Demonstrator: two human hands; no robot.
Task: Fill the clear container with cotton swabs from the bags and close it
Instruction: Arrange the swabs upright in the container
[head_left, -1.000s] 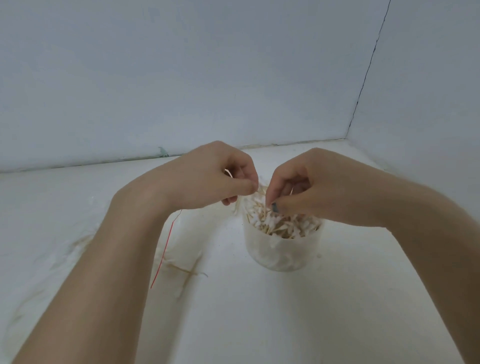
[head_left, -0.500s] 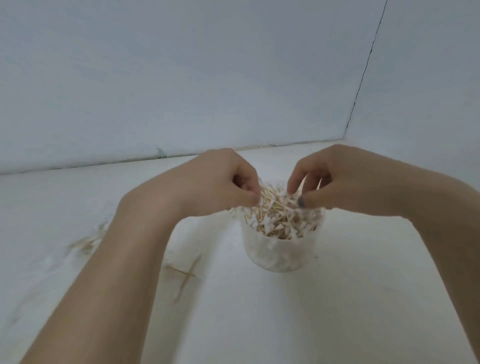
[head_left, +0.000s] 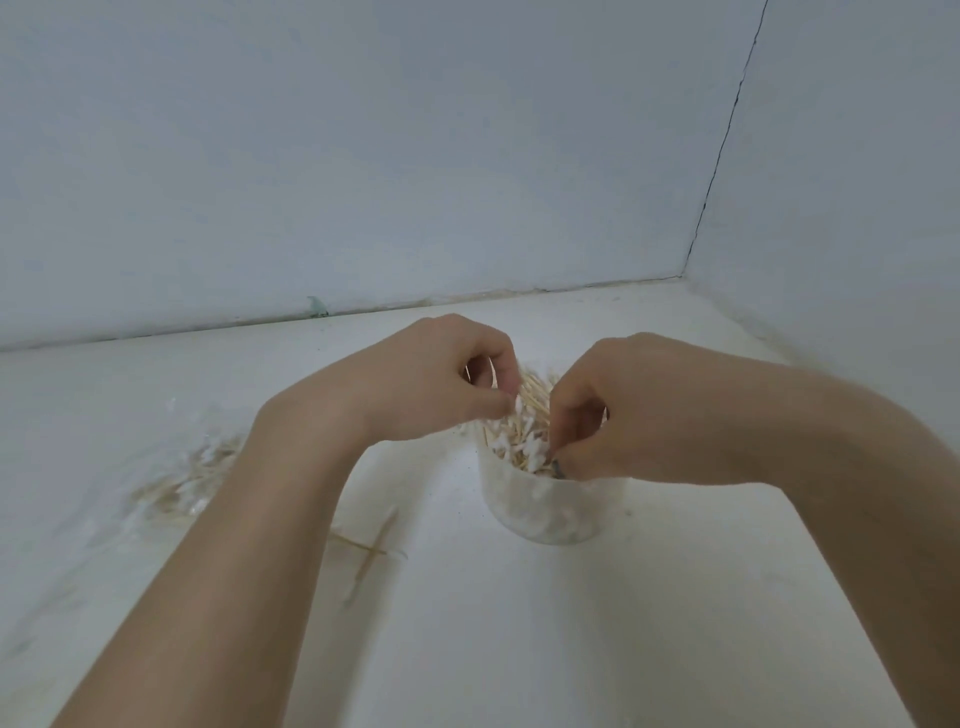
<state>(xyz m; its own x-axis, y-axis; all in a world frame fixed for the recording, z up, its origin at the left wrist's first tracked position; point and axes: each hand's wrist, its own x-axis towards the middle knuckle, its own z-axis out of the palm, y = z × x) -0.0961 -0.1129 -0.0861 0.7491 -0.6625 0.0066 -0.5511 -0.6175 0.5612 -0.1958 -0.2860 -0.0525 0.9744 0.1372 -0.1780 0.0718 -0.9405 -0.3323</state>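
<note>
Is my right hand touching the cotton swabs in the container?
Touching. The head view shows the right hand's fingertips dug into the cotton swabs.

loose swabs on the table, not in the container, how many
2 clear ones, crossed by the left forearm. A blurry heap further left holds more, too unclear to count; arms may hide others.

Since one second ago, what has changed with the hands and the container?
The right hand dipped lower, its fingers now in the cotton swabs at the container rim. The left hand still pinches swabs above it. The red thread under the left wrist is gone. Container and two loose swabs stayed put.
</note>
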